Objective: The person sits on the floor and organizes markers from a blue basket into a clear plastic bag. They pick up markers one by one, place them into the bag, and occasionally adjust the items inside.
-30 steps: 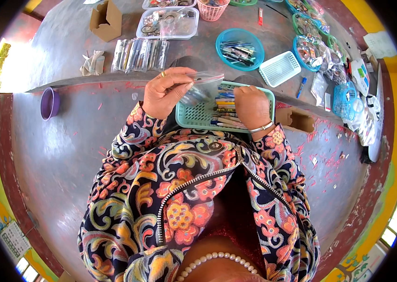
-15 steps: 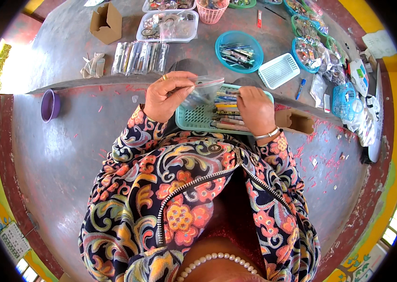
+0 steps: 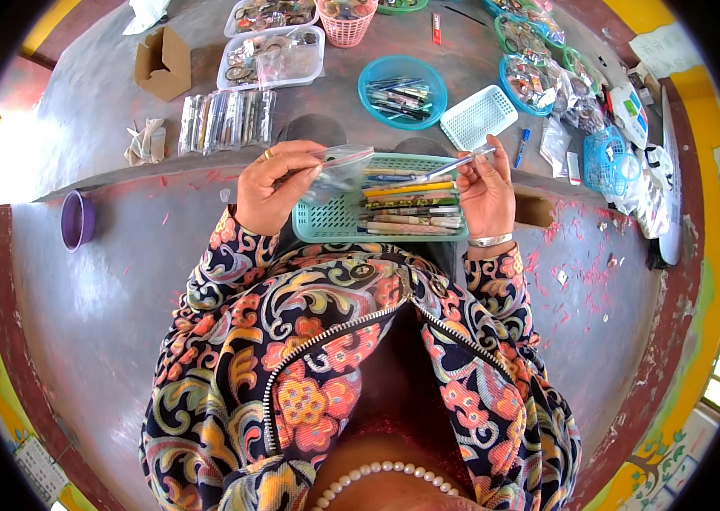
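My left hand (image 3: 276, 189) pinches a clear zip bag (image 3: 344, 162) by its upper edge, above the left part of a mint-green basket (image 3: 313, 228). Some things are inside the bag, too blurred to name. In my right hand (image 3: 489, 194) a pen (image 3: 453, 165) with a pale, bluish barrel is held between thumb and fingers, slanting over the basket's right end. Several pens (image 3: 411, 203) lie side by side in the basket, yellow, dark and pinkish ones among them. The basket sits in front of my body.
On the grey table stand a blue bowl (image 3: 441, 85) of pens, a pale rectangular basket (image 3: 504, 115), bagged pens (image 3: 228, 119), a cardboard box (image 3: 164, 64) and a white tray (image 3: 315, 68). A purple bowl (image 3: 79, 220) is on the left. Baskets of bagged goods (image 3: 530, 81) crowd the right.
My right hand has come up out of the basket with a pen and turned palm up. My left hand still holds the bag. The whole view has shifted slightly.
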A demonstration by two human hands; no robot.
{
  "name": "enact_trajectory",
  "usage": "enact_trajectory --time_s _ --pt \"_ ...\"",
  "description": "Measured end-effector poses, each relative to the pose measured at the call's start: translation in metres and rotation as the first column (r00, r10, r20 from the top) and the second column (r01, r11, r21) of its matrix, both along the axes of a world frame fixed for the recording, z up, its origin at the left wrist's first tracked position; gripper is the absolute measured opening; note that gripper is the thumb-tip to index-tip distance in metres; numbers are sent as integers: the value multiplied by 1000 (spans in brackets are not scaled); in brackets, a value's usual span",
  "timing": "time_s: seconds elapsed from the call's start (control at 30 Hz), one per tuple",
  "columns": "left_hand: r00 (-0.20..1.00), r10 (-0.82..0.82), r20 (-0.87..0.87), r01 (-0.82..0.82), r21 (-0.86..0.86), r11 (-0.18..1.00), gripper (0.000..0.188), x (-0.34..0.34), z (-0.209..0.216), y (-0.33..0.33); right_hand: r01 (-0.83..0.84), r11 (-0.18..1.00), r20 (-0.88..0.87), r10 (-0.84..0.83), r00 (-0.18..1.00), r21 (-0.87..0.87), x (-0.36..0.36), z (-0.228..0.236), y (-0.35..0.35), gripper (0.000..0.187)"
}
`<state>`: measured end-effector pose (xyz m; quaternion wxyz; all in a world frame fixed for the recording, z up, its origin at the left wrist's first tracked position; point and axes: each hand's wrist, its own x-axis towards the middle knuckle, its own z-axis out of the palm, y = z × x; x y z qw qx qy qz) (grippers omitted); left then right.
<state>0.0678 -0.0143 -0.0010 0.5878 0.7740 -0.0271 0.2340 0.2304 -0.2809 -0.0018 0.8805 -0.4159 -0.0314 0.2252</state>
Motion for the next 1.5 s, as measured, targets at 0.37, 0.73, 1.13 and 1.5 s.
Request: enact_trajectory --time_s 0.37,0.73,1.13,1.5 --pt "1000 -4 -20 4 20 1000 12 0 4 -2 -5 999 -17 6 1000 54 2 -13 -4 37" --pt "1000 -21 10 21 -2 1000 12 0 3 -1 2 999 78 -5 997 38 -4 -7 1 35" --pt "996 -60 66 52 120 991 15 1 9 -4 29 988 699 84 710 -149 -21 92 43 24" --pt "990 -120 77 111 105 988 16 1 6 -2 36 938 803 276 528 -346 -29 116 73 24"
